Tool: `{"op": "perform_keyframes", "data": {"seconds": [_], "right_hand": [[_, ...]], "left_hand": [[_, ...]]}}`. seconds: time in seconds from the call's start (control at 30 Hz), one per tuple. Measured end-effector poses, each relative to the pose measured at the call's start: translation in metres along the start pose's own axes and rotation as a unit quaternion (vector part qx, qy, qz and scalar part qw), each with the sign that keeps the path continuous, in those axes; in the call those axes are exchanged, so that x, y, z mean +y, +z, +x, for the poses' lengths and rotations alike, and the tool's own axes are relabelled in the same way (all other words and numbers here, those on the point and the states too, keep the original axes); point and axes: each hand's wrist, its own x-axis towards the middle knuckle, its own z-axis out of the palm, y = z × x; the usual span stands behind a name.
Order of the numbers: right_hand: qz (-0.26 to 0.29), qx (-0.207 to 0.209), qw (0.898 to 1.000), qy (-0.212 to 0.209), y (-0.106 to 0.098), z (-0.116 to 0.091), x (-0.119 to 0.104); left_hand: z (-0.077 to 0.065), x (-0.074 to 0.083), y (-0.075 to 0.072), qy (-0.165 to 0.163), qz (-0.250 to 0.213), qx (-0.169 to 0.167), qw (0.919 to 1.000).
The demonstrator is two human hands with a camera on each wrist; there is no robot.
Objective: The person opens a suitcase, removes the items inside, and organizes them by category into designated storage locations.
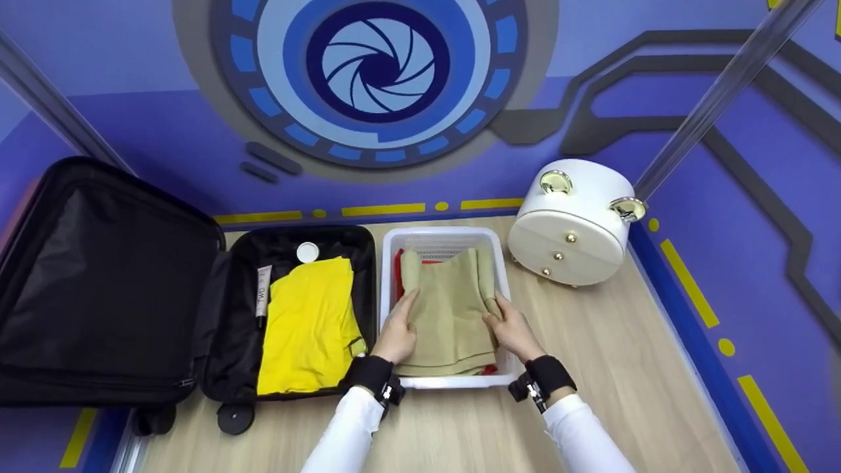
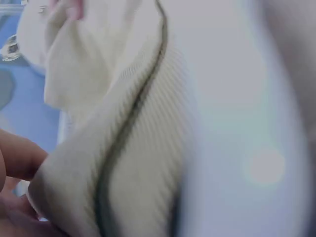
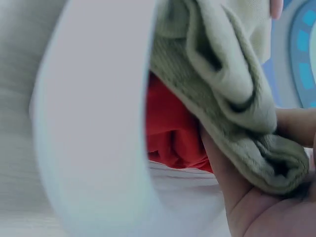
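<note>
A folded khaki garment (image 1: pixel 450 315) lies over the white plastic basket (image 1: pixel 447 382), held at its two sides. My left hand (image 1: pixel 397 332) grips its left edge, and in the left wrist view the fingers (image 2: pixel 22 155) curl at the ribbed cloth. At the right edge my right hand (image 1: pixel 514 330) pinches the folded layers between thumb and fingers, as the right wrist view shows. Beneath the khaki garment, red cloth (image 3: pixel 173 126) sits in the basket. Most of that red cloth is hidden.
Left of the basket stands an open black suitcase (image 1: pixel 240 263) holding a yellow garment (image 1: pixel 309 322), a labelled tube (image 1: pixel 263 292) and a small white round container (image 1: pixel 307 252). A white rounded case (image 1: pixel 568 230) with gold knobs stands at the back right, near the wall.
</note>
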Motion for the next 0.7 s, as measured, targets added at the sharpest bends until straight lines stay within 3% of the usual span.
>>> {"op": "perform_keyframes", "data": {"seconds": [0.17, 0.23, 0.33, 0.4, 0.5, 0.6, 0.63, 0.7], "right_hand": [[-0.072, 0.016, 0.996, -0.043, 0.005, -0.003, -0.003], [-0.104, 0.024, 0.992, -0.069, 0.007, -0.01, -0.003], [-0.164, 0.04, 0.977, -0.128, 0.009, -0.025, -0.003], [-0.209, 0.047, 0.962, -0.17, 0.011, -0.035, 0.0], [-0.294, 0.044, 0.929, -0.22, 0.014, -0.05, 0.004], [-0.369, 0.018, 0.897, -0.244, 0.018, -0.061, 0.007], [-0.384, 0.005, 0.89, -0.245, 0.019, -0.064, 0.007], [-0.395, -0.027, 0.887, -0.237, 0.022, -0.069, 0.005]], "left_hand": [[-0.009, 0.001, 0.006, -0.039, 0.042, -0.023, 0.9981], [-0.015, 0.003, 0.006, -0.021, 0.061, -0.012, 0.9978], [-0.025, 0.007, 0.002, 0.038, 0.122, 0.006, 0.9918], [-0.032, 0.009, 0.0, 0.087, 0.19, 0.015, 0.9777], [-0.039, 0.01, -0.001, 0.136, 0.307, 0.014, 0.9418], [-0.044, 0.006, 0.002, 0.137, 0.398, -0.005, 0.907], [-0.046, 0.004, 0.004, 0.132, 0.417, -0.013, 0.8991], [-0.05, 0.0, 0.007, 0.12, 0.447, -0.025, 0.8858]]}}
